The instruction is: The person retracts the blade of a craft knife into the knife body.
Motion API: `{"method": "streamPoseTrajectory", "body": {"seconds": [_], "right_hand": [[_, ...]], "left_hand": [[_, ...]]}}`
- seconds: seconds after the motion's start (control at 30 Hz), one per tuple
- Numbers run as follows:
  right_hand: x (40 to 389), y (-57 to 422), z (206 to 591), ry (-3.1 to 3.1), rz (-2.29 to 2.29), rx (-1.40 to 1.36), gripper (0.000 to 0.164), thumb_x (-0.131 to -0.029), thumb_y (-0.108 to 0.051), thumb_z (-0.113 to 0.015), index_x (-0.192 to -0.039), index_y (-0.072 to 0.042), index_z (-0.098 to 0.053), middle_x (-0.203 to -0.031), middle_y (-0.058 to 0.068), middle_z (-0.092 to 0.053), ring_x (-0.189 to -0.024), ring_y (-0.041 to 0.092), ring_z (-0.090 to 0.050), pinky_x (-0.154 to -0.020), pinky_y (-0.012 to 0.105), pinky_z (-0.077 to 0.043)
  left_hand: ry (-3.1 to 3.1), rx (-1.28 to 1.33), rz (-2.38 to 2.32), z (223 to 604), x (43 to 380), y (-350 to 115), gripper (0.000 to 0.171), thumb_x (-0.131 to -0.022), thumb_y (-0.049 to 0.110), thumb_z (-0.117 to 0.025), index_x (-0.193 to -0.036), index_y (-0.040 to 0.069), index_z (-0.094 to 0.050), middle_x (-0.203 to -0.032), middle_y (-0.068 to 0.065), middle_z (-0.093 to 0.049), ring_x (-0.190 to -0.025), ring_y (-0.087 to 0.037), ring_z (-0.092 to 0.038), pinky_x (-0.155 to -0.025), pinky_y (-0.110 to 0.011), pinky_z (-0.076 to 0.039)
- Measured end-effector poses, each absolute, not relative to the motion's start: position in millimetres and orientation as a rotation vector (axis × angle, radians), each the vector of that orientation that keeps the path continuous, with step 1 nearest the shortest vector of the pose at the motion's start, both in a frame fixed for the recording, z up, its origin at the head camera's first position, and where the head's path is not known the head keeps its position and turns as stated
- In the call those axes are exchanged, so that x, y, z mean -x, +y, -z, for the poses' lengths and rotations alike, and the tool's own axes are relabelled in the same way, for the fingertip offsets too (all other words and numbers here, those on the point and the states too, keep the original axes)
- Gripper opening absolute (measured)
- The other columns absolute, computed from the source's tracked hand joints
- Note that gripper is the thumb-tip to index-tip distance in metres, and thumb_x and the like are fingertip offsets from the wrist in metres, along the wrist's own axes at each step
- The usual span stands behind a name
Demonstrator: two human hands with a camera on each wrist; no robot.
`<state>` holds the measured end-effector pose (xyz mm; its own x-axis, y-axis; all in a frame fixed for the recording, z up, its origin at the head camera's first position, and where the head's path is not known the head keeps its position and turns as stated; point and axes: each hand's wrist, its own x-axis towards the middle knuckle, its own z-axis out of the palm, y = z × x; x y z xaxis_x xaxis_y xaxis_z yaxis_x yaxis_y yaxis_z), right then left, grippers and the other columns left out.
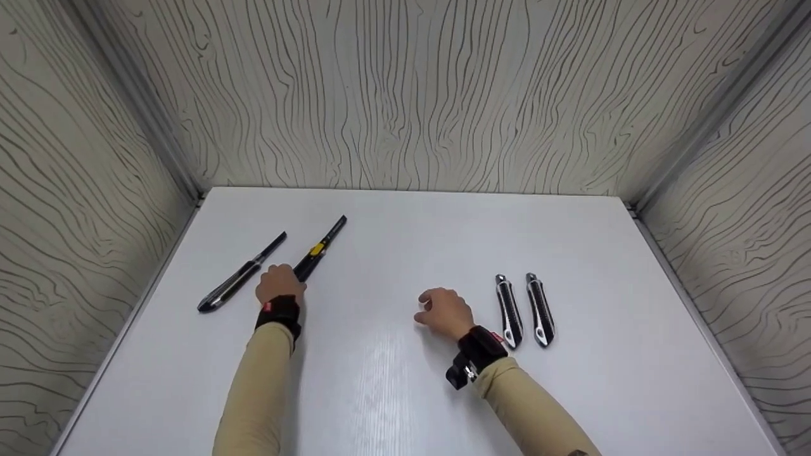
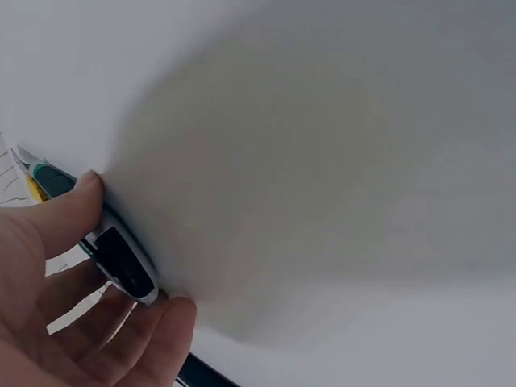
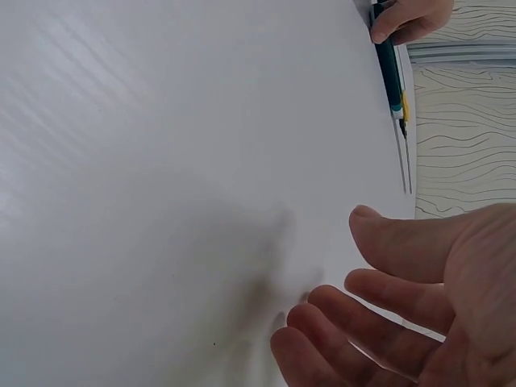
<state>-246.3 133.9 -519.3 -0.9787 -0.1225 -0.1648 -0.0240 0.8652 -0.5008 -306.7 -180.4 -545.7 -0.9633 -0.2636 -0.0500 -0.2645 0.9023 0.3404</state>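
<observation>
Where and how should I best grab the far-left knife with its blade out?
By the middle of the thick handle, probably from above on the near side: the knife lies with its thin blade extended and pointing away from you. Your left hand is nearest, just to its right, but holds the yellow-slider knife, so free it first.

Two knives (image 1: 234, 282) left, two knives (image 1: 540, 310) right on table (image 1: 380, 380); wall (image 1: 405, 95) behind
</observation>
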Motion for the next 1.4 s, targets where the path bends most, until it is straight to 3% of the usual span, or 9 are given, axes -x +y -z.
{"method": "streamPoseTrajectory", "body": {"seconds": [0.57, 1.0, 1.4], "right_hand": [[237.3, 136.3, 513.8, 2.827, 0.822, 0.149, 0.037, -0.079, -0.025, -0.077, -0.112, -0.007, -0.070, -0.095, 0.007, -0.072, -0.085, 0.022, -0.066, -0.072, 0.037, -0.053], [233.7, 143.7, 511.6, 2.851, 0.828, 0.151, 0.037, -0.080, -0.025, -0.076, -0.111, -0.006, -0.071, -0.095, 0.007, -0.073, -0.085, 0.023, -0.067, -0.072, 0.038, -0.053], [229.2, 150.2, 509.5, 2.835, 0.913, 0.124, 0.037, -0.084, -0.025, -0.073, -0.114, -0.004, -0.069, -0.097, 0.010, -0.075, -0.088, 0.025, -0.069, -0.077, 0.040, -0.054]], "left_hand": [[3.154, 0.382, -0.643, 536.7, 300.5, -181.6, 0.022, -0.077, 0.017, -0.070, -0.079, -0.004, -0.066, -0.077, -0.020, -0.069, -0.069, -0.034, -0.066, -0.059, -0.044, -0.054], [3.173, 0.244, -0.734, 512.7, 294.4, -164.1, 0.024, -0.078, 0.021, -0.073, -0.081, -0.001, -0.066, -0.077, -0.016, -0.067, -0.068, -0.029, -0.062, -0.061, -0.041, -0.050], [3.135, 0.130, -0.896, 521.4, 274.8, -132.0, 0.028, -0.077, 0.026, -0.078, -0.088, 0.001, -0.072, -0.076, -0.010, -0.070, -0.068, -0.025, -0.062, -0.065, -0.038, -0.050]]}}
